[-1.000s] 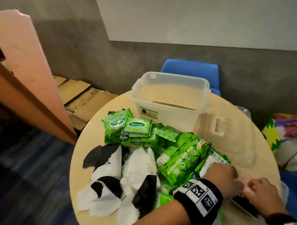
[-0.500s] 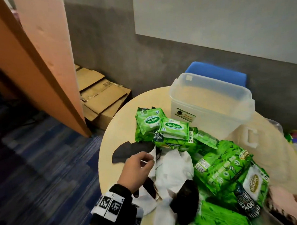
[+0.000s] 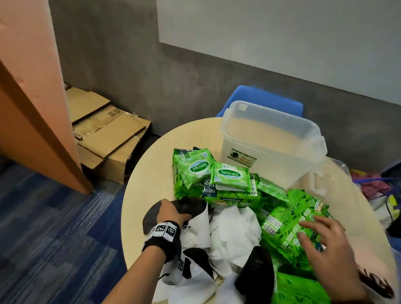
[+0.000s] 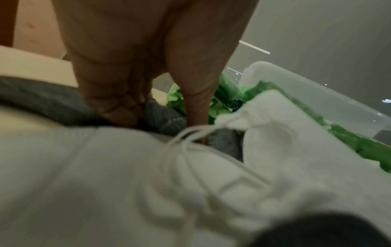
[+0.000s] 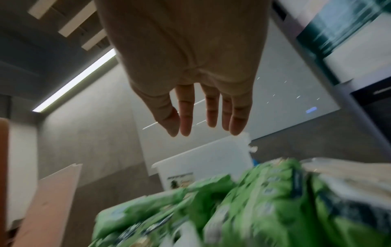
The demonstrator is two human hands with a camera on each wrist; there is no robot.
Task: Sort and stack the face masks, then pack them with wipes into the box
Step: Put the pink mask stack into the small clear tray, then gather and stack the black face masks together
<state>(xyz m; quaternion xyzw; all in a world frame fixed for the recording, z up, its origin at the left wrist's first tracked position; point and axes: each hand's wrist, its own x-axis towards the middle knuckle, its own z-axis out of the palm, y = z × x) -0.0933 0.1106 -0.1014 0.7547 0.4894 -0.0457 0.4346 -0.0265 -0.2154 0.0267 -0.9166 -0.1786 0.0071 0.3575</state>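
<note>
A loose pile of white masks (image 3: 233,231) and black masks lies on the round table's (image 3: 145,177) near side. My left hand (image 3: 174,205) reaches to the pile's far left and pinches a black mask (image 3: 190,207) there. In the left wrist view the left hand (image 4: 156,120) has its fingers and thumb on the dark mask (image 4: 165,117), with a white mask (image 4: 105,167) in front. Green wipes packs (image 3: 223,180) lie behind and right of the masks. My right hand (image 3: 313,229) hovers open over those packs (image 5: 253,200), holding nothing. The clear box (image 3: 272,144) stands open behind.
The box's clear lid (image 3: 322,181) lies to its right. A blue chair (image 3: 261,98) stands behind the table. Flattened cardboard boxes (image 3: 106,133) lie on the floor at the left by an orange panel (image 3: 20,90). Bags (image 3: 375,190) sit at the far right.
My left hand has crossed from beside the right hand to the left end of the mask pile and taken hold of a black mask. The right hand has risen, open, over the wipes.
</note>
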